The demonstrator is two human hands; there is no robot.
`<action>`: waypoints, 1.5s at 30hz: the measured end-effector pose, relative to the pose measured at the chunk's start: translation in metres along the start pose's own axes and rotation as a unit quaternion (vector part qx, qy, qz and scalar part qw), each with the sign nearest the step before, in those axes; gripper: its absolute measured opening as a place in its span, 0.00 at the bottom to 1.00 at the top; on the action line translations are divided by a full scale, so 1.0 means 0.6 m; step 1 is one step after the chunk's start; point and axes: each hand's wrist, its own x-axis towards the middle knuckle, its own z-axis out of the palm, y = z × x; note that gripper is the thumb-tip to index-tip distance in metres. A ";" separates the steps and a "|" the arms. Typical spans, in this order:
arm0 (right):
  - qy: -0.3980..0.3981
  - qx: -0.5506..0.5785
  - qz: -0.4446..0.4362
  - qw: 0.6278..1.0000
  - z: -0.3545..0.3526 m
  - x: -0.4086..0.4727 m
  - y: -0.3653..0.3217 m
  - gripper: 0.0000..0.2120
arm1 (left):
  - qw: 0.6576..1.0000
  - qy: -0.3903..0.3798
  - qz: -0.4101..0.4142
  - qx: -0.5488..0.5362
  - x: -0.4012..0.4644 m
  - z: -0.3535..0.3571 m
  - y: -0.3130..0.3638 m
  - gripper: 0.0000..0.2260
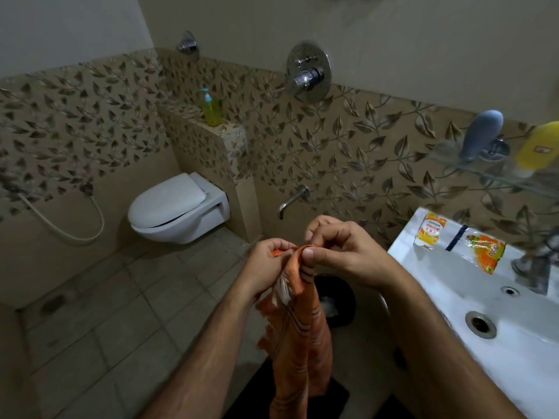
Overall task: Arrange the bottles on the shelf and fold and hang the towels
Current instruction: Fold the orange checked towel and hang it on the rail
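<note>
An orange towel (298, 343) with dark stripes hangs down in front of me, bunched at its top edge. My left hand (267, 269) grips that top edge from the left, and my right hand (338, 251) pinches it between thumb and fingers from the right. A grey bottle (481, 136) and a yellow bottle (537, 149) stand on the glass shelf (496, 175) at the right wall. A green pump bottle (210, 108) stands on the tiled ledge behind the toilet.
A white sink (484, 300) fills the right side, with two orange sachets (429, 234) on its rim beside the tap. A white wall-hung toilet (178, 208) is ahead on the left. A black bin (334, 300) sits on the floor behind the towel. A shower mixer (307, 72) is on the wall.
</note>
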 end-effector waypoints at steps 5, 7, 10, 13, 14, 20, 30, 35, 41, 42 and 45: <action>0.041 0.006 0.070 0.997 0.028 0.005 0.000 0.12 | 0.997 -0.058 0.049 -0.005 -0.011 -0.026 -0.005 0.13; 0.059 -0.050 0.091 0.993 0.035 0.006 -0.001 0.07 | 0.996 -0.052 0.040 -0.052 -0.012 -0.037 -0.011 0.10; 0.059 -0.100 0.138 0.984 0.043 0.007 -0.007 0.04 | 0.993 -0.047 0.068 -0.080 -0.011 -0.056 -0.021 0.12; 0.065 -0.091 0.169 0.979 0.059 0.011 -0.006 0.04 | 0.988 -0.050 0.076 -0.129 -0.014 -0.065 -0.023 0.13; 0.071 -0.087 0.172 0.979 0.066 0.012 -0.005 0.04 | 0.984 -0.055 0.082 -0.146 -0.017 -0.066 -0.022 0.13; 0.125 -0.036 0.202 0.971 0.102 0.018 0.007 0.07 | 0.969 -0.044 0.047 -0.237 -0.025 -0.066 -0.026 0.15; 0.213 0.083 0.196 0.954 0.132 0.018 0.021 0.05 | 0.932 -0.023 -0.036 -0.360 -0.034 -0.055 -0.009 0.07; 0.254 0.020 0.182 0.950 0.136 0.022 0.024 0.07 | 0.941 -0.025 -0.037 -0.334 -0.036 -0.052 -0.003 0.06; 0.300 -0.084 0.133 0.941 0.142 0.023 0.030 0.06 | 0.952 -0.044 -0.004 -0.301 -0.039 -0.046 0.004 0.11; 0.304 -0.091 0.130 0.939 0.143 0.023 0.031 0.06 | 0.954 -0.048 -0.001 -0.296 -0.039 -0.045 0.005 0.11; 0.320 -0.126 0.123 0.931 0.142 0.024 0.034 0.07 | 0.956 -0.061 0.002 -0.286 -0.037 -0.045 0.007 0.12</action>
